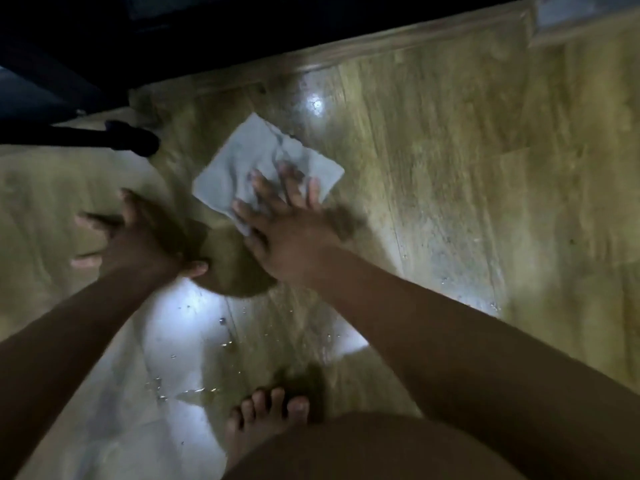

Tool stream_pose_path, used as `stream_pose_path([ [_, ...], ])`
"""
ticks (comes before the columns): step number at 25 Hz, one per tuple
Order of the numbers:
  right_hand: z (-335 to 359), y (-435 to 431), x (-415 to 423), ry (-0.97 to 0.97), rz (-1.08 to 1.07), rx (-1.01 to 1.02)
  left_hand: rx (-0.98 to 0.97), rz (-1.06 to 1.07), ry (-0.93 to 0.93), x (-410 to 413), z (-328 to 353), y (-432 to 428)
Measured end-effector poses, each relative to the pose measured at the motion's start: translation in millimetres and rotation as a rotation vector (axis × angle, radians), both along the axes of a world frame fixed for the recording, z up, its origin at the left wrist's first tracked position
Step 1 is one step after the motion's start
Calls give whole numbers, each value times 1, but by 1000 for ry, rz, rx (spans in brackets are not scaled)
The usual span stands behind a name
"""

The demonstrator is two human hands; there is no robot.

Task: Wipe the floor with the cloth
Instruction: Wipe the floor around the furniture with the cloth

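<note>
Dimly lit home room, glossy yellow-brown wood-grain plank floor, moulded wooden skirting board beyond the right hand, bare foot behind it.

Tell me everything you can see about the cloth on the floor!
The cloth is pale grey-blue, roughly square, and looks like soft fabric. It lies spread out on the wood-pattern floor, turned corner-up like a diamond, with wrinkles near its middle. The right hand presses on its near side with straight, spread fingers. The left hand is apart from it.
</note>
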State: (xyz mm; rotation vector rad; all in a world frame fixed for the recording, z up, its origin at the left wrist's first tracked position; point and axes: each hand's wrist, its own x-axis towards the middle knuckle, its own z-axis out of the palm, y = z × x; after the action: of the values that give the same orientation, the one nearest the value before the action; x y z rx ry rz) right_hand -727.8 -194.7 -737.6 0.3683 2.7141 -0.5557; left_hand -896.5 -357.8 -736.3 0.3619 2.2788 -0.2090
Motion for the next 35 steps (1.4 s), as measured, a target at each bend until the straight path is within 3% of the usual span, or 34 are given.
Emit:
stream_pose_path([
  [2, -12, 7, -11, 43, 4, 36, 3, -136, -10, 21, 4, 6],
  [4, -18, 19, -10, 116, -31, 26, 155, 70, 100, 88, 4, -12],
  [6, -16, 47, 10, 182, -122, -13, 242, -113, -123, 188, 2, -41],
  [7, -17, 69, 22, 200, -165, 3, 145, -92, -299, 232, -6, -62],
  [8, -19, 95, 37, 197, -204, 31, 127, -41, -330, 264, -12, -74],
  [9, -19, 120, 53, 168, -243, 53, 142, -48, -250, 288, -22, -89],
  [11, -18, 158, 74, 131, -291, 76, 217, 137, -193, 307, -26, -98],
  [13, -18, 164, 70, 140, -293, 89, 145, 73, 13, 308, -6, -101],
  [15, -18, 155, 61, 167, -329, 102, 212, 5, 34, 337, -3, -103],
  [20, -11, 147, 45, 95, -410, 162, 221, 14, 60, 307, 10, -105],
  [22, -4, 104, 25, 59, -383, 116, 304, -25, 297, 250, 4, -125],
  [24, -2, 29, 8, 54, -181, 107, 342, 60, 366, 205, 8, -142],
  [26, 0, -57, 6, 46, 123, 71, 360, 50, 383, 195, 14, -144],
  [28, 3, -114, 10, 30, 298, -9, 422, 17, 411, 197, 21, -132],
  [31, 0, -83, 33, 25, 214, -94, 477, -50, 383, 182, 26, -106],
  [35, -9, 64, 123, 66, -89, 55, 430, -164, 292, 175, 23, -54],
])
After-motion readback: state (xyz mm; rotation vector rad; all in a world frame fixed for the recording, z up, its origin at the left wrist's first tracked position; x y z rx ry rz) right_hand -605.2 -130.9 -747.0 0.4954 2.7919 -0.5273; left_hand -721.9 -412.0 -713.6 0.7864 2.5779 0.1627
